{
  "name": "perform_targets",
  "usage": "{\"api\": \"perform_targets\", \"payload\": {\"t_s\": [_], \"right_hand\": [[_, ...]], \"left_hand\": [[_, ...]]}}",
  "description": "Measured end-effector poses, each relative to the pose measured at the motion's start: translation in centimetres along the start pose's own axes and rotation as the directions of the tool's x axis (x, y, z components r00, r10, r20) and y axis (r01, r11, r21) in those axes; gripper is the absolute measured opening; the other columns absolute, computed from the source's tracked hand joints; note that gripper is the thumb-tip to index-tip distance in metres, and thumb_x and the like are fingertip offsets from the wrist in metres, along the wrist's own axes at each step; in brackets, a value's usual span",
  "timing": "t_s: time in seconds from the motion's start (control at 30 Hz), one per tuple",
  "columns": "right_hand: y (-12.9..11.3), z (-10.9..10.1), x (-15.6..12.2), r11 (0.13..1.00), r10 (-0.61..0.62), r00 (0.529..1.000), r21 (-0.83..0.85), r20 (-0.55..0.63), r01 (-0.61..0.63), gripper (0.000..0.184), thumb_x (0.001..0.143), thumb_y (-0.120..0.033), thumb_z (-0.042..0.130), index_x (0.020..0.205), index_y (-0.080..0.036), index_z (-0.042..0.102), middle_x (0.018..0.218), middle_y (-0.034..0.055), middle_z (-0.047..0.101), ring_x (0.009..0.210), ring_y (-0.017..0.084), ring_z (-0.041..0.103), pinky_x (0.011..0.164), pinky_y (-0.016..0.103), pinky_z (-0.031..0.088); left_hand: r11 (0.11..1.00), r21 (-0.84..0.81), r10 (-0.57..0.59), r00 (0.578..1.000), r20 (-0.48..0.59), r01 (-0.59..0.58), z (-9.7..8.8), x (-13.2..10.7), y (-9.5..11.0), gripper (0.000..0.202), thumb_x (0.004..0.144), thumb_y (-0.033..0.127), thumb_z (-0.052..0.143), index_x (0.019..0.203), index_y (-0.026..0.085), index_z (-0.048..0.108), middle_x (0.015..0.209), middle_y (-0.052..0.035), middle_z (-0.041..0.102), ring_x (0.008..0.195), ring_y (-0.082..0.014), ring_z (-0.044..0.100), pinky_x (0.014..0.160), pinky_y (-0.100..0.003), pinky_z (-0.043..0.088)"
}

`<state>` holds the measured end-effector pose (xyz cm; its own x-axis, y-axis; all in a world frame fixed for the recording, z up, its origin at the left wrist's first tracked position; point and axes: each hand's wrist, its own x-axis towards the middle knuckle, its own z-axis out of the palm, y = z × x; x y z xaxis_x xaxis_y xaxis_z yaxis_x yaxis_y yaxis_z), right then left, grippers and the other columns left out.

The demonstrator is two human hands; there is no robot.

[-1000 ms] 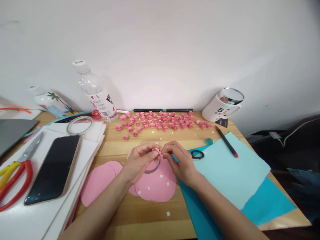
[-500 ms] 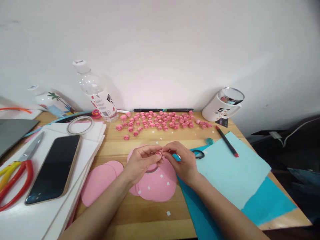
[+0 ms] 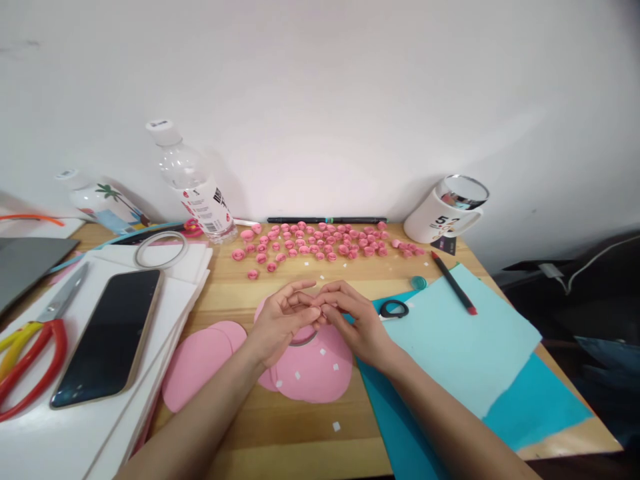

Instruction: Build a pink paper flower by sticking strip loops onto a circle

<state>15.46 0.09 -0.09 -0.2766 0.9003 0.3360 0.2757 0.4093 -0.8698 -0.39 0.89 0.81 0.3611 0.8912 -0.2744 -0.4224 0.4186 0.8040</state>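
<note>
My left hand [image 3: 283, 319] and my right hand [image 3: 353, 317] meet fingertip to fingertip above a stack of pink paper discs [image 3: 313, 367] at the middle of the wooden desk [image 3: 280, 433]. Both pinch a small pink paper roll between them; the fingers hide most of it. Behind the hands, several finished pink paper rolls [image 3: 320, 241] lie in rows. A second pink disc [image 3: 197, 363] lies to the left of my left wrist.
A phone [image 3: 110, 333] and red-handled scissors [image 3: 30, 347] lie on white sheets at left, by a tape ring [image 3: 160, 250]. A water bottle [image 3: 193, 183], a black pen [image 3: 325, 220] and a white mug [image 3: 445, 210] stand along the wall. Blue papers [image 3: 465, 340], a red pencil [image 3: 454, 283] and small black scissors [image 3: 394, 308] are at right.
The hands have closed tighter together and dropped slightly; the pink roll that showed between the fingertips is now mostly covered by the fingers.
</note>
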Motion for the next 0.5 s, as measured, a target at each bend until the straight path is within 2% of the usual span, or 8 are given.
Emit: {"api": "perform_targets", "payload": {"t_s": [0.17,0.3,0.4,0.5], "right_hand": [[0.02,0.23,-0.11,1.000,0.019,0.999,-0.002,0.030,-0.019,0.018,0.087,-0.022,0.049,0.102,-0.023,0.058,0.097,0.0069,0.052,0.079,0.014,0.056,0.068,0.028,0.050],[0.32,0.47,-0.24,0.999,0.033,0.999,-0.015,-0.026,-0.033,0.020,0.084,-0.021,0.053,0.102,-0.023,0.059,0.098,0.0062,0.052,0.077,0.013,0.057,0.070,0.028,0.051],[0.52,0.56,-0.30,0.999,0.048,0.998,-0.010,-0.039,-0.048,0.018,0.083,-0.021,0.054,0.099,-0.022,0.061,0.097,0.0061,0.054,0.075,0.013,0.058,0.068,0.028,0.051],[0.67,0.65,-0.38,0.998,0.060,0.997,-0.012,-0.046,-0.060,0.016,0.082,-0.020,0.055,0.096,-0.022,0.062,0.095,0.0057,0.056,0.075,0.013,0.060,0.065,0.027,0.051]], "left_hand": [[1.000,0.026,0.011,0.998,-0.056,-0.009,-0.25,0.21,-0.22,0.037,0.066,0.016,0.073,0.101,0.015,0.061,0.079,-0.0022,0.065,0.070,-0.0117,0.061,0.065,-0.024,0.047],[0.989,0.140,0.055,0.992,-0.115,-0.038,-0.24,0.34,-0.42,0.028,0.064,0.018,0.073,0.090,0.013,0.062,0.080,-0.0039,0.066,0.070,-0.0119,0.061,0.066,-0.024,0.048],[0.971,0.235,0.096,0.980,-0.176,-0.053,0.02,0.25,-0.38,0.021,0.062,0.019,0.074,0.078,0.013,0.062,0.078,-0.0039,0.068,0.074,-0.0139,0.063,0.070,-0.026,0.050],[0.952,0.302,0.111,0.971,-0.211,-0.043,0.33,0.06,-0.11,0.019,0.062,0.020,0.073,0.076,0.013,0.062,0.075,-0.0033,0.068,0.074,-0.0146,0.063,0.072,-0.026,0.050]]}}
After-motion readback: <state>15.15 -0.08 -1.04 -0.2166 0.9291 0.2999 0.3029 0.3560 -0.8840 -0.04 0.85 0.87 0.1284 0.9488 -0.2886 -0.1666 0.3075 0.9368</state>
